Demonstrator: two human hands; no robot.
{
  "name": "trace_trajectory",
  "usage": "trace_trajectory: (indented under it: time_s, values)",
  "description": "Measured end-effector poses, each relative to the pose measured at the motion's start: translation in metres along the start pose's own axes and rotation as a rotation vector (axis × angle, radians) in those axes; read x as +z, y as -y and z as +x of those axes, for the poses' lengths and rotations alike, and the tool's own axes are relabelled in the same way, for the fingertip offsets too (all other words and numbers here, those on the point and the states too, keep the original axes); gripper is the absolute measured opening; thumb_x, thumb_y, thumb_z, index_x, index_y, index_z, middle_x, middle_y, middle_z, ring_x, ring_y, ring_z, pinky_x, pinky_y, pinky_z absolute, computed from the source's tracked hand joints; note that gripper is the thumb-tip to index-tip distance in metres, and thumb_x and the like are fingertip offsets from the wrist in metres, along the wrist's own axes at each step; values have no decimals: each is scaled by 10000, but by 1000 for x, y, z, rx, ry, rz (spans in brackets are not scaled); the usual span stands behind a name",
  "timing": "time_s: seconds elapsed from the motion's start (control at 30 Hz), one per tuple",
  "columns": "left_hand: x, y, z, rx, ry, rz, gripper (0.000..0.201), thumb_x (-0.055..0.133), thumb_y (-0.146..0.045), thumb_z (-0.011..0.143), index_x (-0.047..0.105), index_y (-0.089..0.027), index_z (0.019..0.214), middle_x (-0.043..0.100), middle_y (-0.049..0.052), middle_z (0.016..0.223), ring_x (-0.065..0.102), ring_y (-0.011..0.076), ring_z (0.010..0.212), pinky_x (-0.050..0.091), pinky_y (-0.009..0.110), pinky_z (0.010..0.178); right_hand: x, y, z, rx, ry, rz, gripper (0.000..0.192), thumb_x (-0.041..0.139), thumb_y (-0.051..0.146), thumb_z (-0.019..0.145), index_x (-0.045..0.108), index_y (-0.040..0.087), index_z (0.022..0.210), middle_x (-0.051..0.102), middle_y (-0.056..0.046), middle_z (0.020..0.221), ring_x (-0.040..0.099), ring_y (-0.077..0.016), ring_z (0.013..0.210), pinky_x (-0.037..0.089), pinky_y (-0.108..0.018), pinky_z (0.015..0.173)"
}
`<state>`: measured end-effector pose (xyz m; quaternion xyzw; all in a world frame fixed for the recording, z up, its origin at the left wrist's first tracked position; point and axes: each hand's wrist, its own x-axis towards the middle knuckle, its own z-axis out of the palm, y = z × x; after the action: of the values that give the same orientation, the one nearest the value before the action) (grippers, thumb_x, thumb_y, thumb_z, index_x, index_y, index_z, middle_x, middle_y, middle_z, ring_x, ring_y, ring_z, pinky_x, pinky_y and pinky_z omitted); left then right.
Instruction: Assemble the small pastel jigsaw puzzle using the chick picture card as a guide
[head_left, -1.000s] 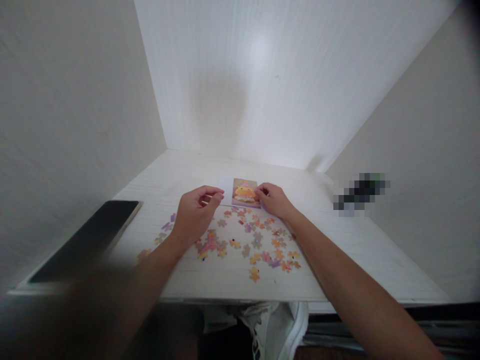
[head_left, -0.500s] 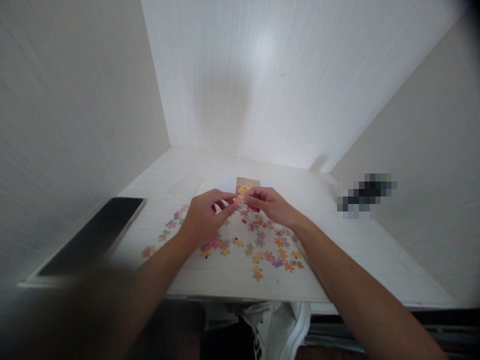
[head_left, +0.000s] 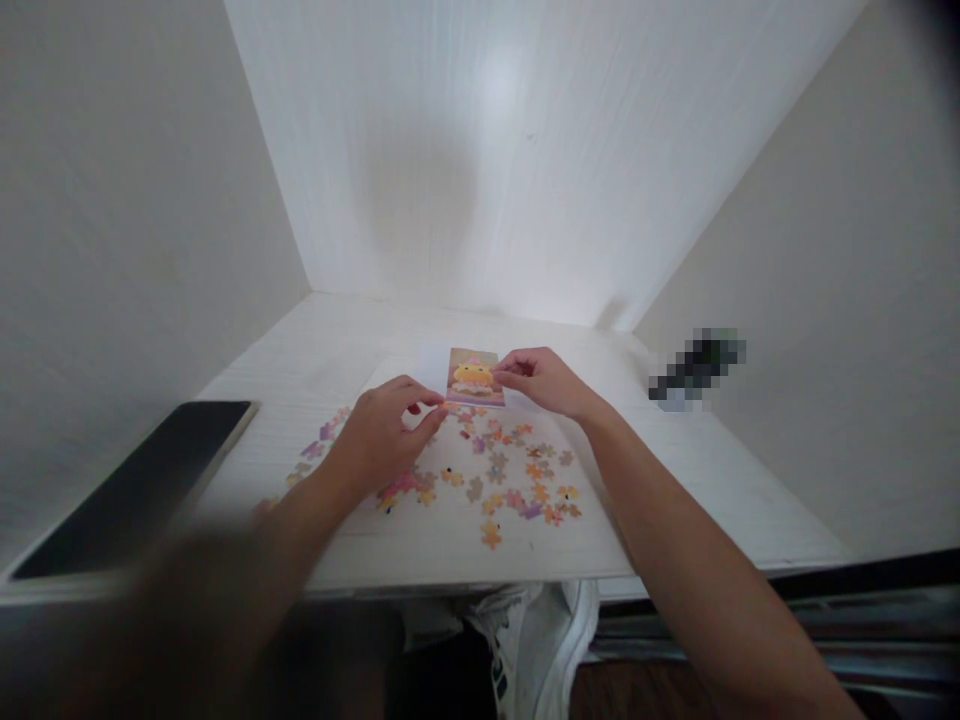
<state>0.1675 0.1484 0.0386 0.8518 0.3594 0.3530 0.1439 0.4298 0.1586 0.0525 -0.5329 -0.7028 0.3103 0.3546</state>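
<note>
My left hand [head_left: 386, 430] is closed in a pinch on a small orange jigsaw piece [head_left: 448, 404], just below the left corner of a picture card. The card [head_left: 474, 391] shows a yellow-orange figure with a pink top and lies flat at the back of the spread pieces. My right hand [head_left: 541, 380] has its thumb and fingers pinched together over the card's right edge. Whatever its fingertips hold, if anything, I cannot make out. Loose jigsaw pieces [head_left: 497, 467] in grey, orange, pink and purple lie below and between the hands. A pink cluster [head_left: 401, 484] sits beside my left wrist.
A dark flat panel with a pale edge [head_left: 142, 480] lies at the left of the white table [head_left: 712, 500]. Pale walls [head_left: 390, 230] enclose the back and sides. At the right is a pixelated dark object [head_left: 697, 365]. White cloth [head_left: 544, 640] hangs below the front edge.
My hands, together at an orange piece before, have moved apart. The right is now at the card's right edge, the left below its left corner, and more of the card shows. The view has shifted slightly.
</note>
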Motion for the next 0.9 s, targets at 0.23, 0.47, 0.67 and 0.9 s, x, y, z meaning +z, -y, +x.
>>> trace_trajectory:
  time_s: [0.23, 0.47, 0.67, 0.9]
  values:
    - [5, 1, -5, 66, 251, 57, 200, 604, -352, 856, 767, -247, 903, 671, 61, 964, 635, 219, 890, 464, 362, 839, 10, -14, 1, -90, 88, -296, 190, 647, 333, 782, 754, 179, 806, 595, 12, 621, 454, -102, 565, 333, -256, 551]
    - [-4, 0, -4, 75, 279, 138, 289, 581, -451, 889, 769, -251, 978, 672, 82, 1005, 620, 248, 951, 442, 393, 859, 17, -12, -2, -87, 189, -344, 186, 635, 293, 794, 783, 214, 875, 700, -22, 729, 535, -131, 611, 396, -273, 588]
    - [-69, 33, 7, -112, 217, 254, 331, 526, -420, 906, 749, -213, 1033, 710, 72, 965, 634, 187, 810, 458, 300, 746, 17, -3, -7, -24, 244, -369, 199, 645, 351, 796, 764, 194, 822, 684, -33, 701, 545, -142, 605, 406, -282, 581]
    - [-118, 72, -8, -292, 429, 333, 249, 560, -218, 800, 775, -186, 923, 761, 50, 865, 654, 168, 735, 443, 247, 660, 20, -8, -6, -9, 317, -389, 270, 641, 447, 807, 723, 196, 749, 647, -26, 678, 526, -142, 586, 391, -282, 545]
